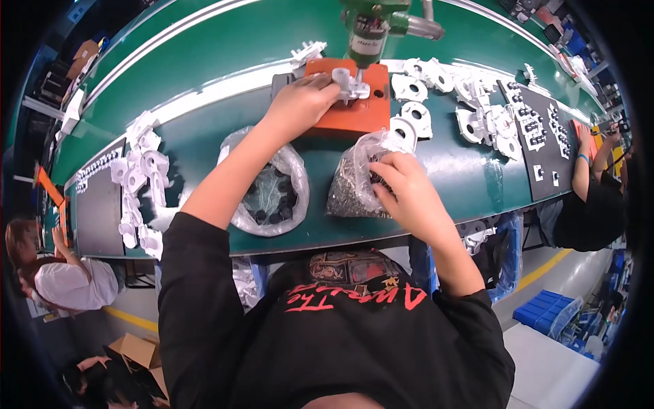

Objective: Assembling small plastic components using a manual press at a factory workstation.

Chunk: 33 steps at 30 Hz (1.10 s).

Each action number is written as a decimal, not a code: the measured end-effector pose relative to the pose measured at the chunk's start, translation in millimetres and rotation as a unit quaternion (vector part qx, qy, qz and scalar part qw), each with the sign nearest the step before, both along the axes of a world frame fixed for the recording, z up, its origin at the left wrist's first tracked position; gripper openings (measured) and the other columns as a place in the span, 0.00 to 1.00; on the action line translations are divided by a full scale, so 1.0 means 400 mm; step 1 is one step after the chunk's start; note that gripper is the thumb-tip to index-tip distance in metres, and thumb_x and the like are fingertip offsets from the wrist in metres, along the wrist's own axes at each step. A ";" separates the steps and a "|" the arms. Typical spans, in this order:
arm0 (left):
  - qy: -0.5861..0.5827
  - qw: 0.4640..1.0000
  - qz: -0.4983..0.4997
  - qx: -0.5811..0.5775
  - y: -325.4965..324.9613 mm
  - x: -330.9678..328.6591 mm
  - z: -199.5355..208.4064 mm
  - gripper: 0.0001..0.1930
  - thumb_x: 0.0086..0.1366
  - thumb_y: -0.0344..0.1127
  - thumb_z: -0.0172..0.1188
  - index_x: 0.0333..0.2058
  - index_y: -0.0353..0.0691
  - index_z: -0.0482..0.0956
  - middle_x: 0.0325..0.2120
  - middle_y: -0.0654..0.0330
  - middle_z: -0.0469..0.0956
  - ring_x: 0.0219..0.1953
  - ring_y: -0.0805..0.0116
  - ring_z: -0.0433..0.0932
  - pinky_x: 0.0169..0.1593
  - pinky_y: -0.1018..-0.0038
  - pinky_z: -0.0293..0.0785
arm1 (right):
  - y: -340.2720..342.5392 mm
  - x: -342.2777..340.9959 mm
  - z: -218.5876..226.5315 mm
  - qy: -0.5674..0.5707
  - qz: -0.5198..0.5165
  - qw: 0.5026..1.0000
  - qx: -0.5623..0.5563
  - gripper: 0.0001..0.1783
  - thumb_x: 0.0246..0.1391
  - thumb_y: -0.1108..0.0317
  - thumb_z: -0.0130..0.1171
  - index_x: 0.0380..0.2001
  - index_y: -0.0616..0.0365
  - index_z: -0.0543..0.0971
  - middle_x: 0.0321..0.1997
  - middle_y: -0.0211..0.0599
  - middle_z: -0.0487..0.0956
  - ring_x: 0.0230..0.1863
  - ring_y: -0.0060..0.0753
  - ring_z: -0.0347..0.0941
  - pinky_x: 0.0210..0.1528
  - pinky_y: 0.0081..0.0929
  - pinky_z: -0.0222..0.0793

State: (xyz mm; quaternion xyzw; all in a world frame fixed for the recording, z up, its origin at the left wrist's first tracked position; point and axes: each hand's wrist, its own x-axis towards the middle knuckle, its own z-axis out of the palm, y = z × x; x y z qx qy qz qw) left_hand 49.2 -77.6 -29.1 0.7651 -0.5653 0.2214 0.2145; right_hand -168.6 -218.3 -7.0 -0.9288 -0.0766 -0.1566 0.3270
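My left hand (pixel 308 103) grips a white plastic housing part (pixel 346 85), holding it on an orange block fixture (pixel 354 121). Directly above that part, the spindle of a green press-like machine (pixel 368 44) comes down to it. My right hand (pixel 409 194) is at the mouth of a clear plastic bag (pixel 347 184) full of small metal pieces that look like screws. Its thumb and index finger are apart inside the opening; whether a piece touches the fingertips is too small to see. Left of it, under my left forearm, stands another clear bag (pixel 300 198) with round black pieces.
White plastic housings lie in a cluster on the left (pixel 143 170) and in another on the right (pixel 487 112). Dark boards (pixel 545 163) with small parts flank both clusters. Blue lined bins (pixel 507 252) stand below the bench's near edge. Other people (pixel 593 204) sit at both sides.
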 end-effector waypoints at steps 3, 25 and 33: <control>0.003 0.999 -0.032 0.011 0.001 0.014 -0.016 0.04 0.57 0.32 0.54 0.29 0.39 0.71 0.33 0.56 0.75 0.37 0.55 0.76 0.37 0.64 0.75 | 0.000 0.013 0.010 0.022 0.010 1.000 -0.017 0.16 0.39 0.79 0.59 0.37 0.63 0.75 0.35 0.42 0.71 0.40 0.47 0.68 0.43 0.36 0.65; 0.324 0.912 0.040 0.249 0.341 -0.264 -0.028 0.07 0.52 0.32 0.57 0.32 0.39 0.73 0.29 0.55 0.71 0.37 0.56 0.74 0.39 0.63 0.71 | -0.013 0.026 0.018 0.056 -0.046 0.991 0.114 0.06 0.47 0.81 0.57 0.31 0.64 0.75 0.27 0.34 0.75 0.24 0.20 0.69 0.29 0.17 0.65; 0.350 0.912 0.025 0.212 0.343 -0.276 -0.061 0.07 0.54 0.34 0.60 0.29 0.39 0.73 0.25 0.56 0.74 0.31 0.55 0.74 0.34 0.64 0.70 | -0.034 0.024 0.014 0.030 -0.043 0.979 0.196 0.06 0.48 0.81 0.55 0.32 0.66 0.76 0.29 0.33 0.76 0.29 0.20 0.71 0.33 0.16 0.66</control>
